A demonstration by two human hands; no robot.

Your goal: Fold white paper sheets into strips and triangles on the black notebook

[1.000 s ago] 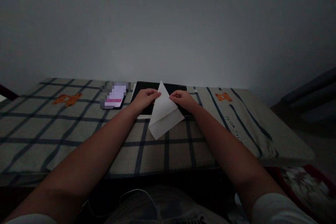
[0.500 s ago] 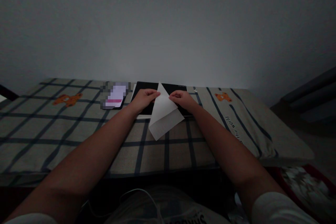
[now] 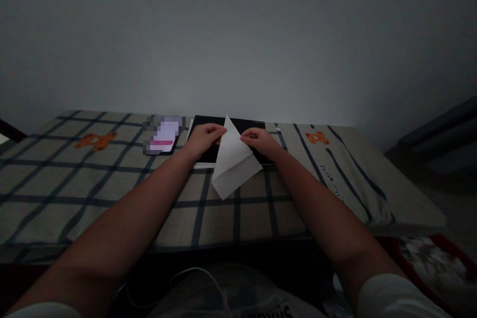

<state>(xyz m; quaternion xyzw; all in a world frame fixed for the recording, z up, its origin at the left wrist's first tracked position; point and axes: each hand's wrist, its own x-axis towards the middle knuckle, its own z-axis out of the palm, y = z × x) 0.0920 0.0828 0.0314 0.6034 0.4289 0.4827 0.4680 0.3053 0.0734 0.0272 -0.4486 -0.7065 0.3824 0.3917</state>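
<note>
Two hands (image 3: 204,140) (image 3: 261,140), one folded paper (image 3: 235,163)

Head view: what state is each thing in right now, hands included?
White paper: folded over, top corner lifted, held at both side edges.
Left hand: pinching the paper's left edge.
Right hand: pinching the paper's right edge.
Black board: lying flat beneath the paper.
Phone: lying flat, screen lit.
Checked cloth: spread flat over the surface.

On the checked cloth (image 3: 112,184), the phone (image 3: 163,136) lies left of the tablet (image 3: 208,129), which lies behind the folded paper (image 3: 234,166).
</note>
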